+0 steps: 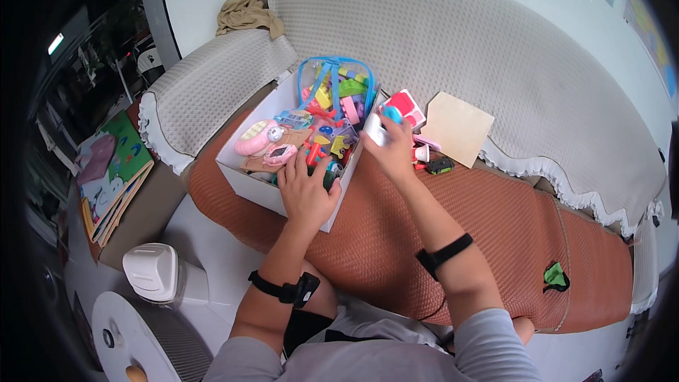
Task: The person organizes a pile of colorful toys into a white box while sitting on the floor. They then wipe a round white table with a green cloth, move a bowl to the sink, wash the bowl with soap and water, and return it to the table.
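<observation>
A white cardboard box (253,188) full of toys stands on the sofa seat before me. Over its near side, my left hand (308,199) rests with fingers spread among the toys, close to a dark round piece (329,180); whether it grips that piece is unclear. My right hand (393,154) is at the box's right edge and holds a blurred white-and-blue object (374,130). Inside the box are a clear blue-trimmed bag (335,63) of building blocks, a pink toy (252,140) with a small white face and a pink toy watch (280,155).
Right of the box lie a pink-and-white toy case (407,107), a beige board (457,126) and a black-and-green toy car (440,165). A woven mat (493,223) covers the seat. At left are picture books (119,180), a lidded bin (151,273) and a white round-edged table (124,329).
</observation>
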Motion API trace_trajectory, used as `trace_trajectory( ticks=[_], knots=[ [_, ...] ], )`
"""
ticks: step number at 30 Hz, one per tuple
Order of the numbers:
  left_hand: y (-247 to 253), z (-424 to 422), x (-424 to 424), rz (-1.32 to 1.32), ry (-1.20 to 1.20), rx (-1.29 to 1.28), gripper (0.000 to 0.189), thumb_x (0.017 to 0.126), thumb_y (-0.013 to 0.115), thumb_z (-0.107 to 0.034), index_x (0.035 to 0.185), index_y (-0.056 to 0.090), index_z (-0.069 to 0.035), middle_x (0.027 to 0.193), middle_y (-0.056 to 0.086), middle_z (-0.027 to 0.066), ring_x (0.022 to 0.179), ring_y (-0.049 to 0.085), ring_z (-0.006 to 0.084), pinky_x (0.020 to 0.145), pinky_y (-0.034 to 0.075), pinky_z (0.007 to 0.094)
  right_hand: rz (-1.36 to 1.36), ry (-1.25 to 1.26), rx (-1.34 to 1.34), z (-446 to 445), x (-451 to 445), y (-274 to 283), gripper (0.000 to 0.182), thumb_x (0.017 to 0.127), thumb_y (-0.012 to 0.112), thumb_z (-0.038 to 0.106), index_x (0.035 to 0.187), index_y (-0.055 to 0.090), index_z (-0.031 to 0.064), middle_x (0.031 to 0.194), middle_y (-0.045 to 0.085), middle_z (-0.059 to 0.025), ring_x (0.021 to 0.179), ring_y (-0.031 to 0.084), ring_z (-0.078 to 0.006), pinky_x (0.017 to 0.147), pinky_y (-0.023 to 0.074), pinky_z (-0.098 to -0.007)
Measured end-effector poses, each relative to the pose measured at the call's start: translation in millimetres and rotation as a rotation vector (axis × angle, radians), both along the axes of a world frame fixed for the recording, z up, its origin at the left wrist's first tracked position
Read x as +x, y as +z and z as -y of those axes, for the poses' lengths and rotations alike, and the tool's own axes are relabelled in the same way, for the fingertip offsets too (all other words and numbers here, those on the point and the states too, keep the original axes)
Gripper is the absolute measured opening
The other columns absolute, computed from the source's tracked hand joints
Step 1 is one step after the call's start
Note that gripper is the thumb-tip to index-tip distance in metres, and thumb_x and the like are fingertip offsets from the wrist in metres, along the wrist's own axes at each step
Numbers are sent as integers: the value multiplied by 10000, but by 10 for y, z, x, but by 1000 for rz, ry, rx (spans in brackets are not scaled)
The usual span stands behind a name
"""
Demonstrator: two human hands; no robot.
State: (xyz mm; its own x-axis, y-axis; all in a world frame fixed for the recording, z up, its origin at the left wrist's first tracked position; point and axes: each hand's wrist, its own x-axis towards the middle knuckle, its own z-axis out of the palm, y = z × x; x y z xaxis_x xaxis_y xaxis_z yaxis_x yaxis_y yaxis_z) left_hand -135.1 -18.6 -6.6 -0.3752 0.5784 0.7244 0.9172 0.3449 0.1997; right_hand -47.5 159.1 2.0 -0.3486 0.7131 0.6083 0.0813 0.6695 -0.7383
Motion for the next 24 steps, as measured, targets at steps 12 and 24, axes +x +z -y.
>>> trace_trajectory(
  ticks=[12, 24],
  knots=[
    [-4, -51, 51, 15, -3, -31, 428, 707, 657, -250, 1123, 628, -151, 1247, 505, 152, 1175, 450, 328, 986, 313, 465, 375, 34, -257, 152, -598, -348, 689, 856, 541, 542, 1422, 351, 198, 1479, 76, -330, 1359, 148, -496, 1101, 199, -512],
    [295, -805, 1015, 363, -549, -294, 925, 638, 796, -128, 1410, 287, -98, 1418, 227, 253, 1316, 232, 456, 1069, 259, 511, 452, -208, -291, -956, 1156, -819, 1031, 655, 774, 476, 1451, 216, 131, 1421, 159, -354, 1289, 274, -508, 1066, 280, -503]
  ],
)
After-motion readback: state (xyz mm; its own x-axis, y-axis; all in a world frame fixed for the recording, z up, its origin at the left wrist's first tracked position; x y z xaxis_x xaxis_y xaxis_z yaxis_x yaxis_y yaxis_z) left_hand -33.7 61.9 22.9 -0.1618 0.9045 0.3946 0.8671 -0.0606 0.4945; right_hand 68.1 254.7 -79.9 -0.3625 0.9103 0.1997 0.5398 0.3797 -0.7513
